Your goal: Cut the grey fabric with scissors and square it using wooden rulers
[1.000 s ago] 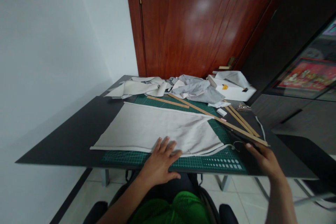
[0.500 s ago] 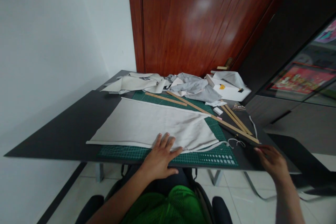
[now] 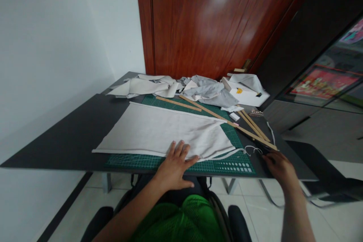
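Observation:
A piece of off-white cloth [image 3: 159,128] lies spread over a green cutting mat [image 3: 130,160], its right end wrinkled. My left hand [image 3: 176,166] rests with spread fingers on the cloth's near edge. From the cloth's right corner a narrow white strip or cord [image 3: 249,149] trails onto the dark table [image 3: 70,132]. Just right of the cord, my right hand [image 3: 280,168] is closed, fingers curled down at a small dark object whose kind I cannot make out. A long wooden strip [image 3: 249,133] ends beside that hand.
Crumpled pale and grey fabric [image 3: 210,92] lies along the back, beside a white box [image 3: 246,94]. More thin wooden strips [image 3: 252,123] and a small white block [image 3: 234,117] sit at the right. Behind the table are a brown door [image 3: 195,26] and, at right, a black chair [image 3: 314,159].
My right hand has moved left along the table, closer to the white cord, with its fingers curled. My left hand stays on the cloth. The view has shifted slightly.

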The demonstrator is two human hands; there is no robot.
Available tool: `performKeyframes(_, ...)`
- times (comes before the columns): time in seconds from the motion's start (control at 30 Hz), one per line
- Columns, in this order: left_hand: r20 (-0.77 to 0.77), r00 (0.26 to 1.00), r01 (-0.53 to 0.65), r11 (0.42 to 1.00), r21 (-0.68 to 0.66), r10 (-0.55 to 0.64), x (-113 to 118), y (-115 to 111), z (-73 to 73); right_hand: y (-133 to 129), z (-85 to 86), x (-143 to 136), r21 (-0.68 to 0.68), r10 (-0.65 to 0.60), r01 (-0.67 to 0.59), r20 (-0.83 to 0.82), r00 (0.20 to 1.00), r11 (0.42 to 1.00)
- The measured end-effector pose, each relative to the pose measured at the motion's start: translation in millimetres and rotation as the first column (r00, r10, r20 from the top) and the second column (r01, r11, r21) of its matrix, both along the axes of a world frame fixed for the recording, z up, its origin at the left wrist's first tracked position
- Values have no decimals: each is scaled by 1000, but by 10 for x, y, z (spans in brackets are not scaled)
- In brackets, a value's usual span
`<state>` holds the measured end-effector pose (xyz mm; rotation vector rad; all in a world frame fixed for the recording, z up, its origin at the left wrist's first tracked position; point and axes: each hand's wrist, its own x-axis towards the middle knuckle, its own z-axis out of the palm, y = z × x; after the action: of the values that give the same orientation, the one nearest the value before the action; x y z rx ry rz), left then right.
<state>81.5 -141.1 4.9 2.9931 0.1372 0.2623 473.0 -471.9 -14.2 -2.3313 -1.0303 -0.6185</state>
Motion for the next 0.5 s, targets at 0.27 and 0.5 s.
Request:
performKeyframes(0.27, 132, 990, -54, 998, -37, 59, -34, -12, 30, 804, -11, -424, -77, 274, -284, -116, 955, 956)
performKeyframes(0.5, 184, 950, -232, 964, -132, 254, -62, -21, 165, 897, -69, -445, -70, 223, -240, -196, 955, 968)
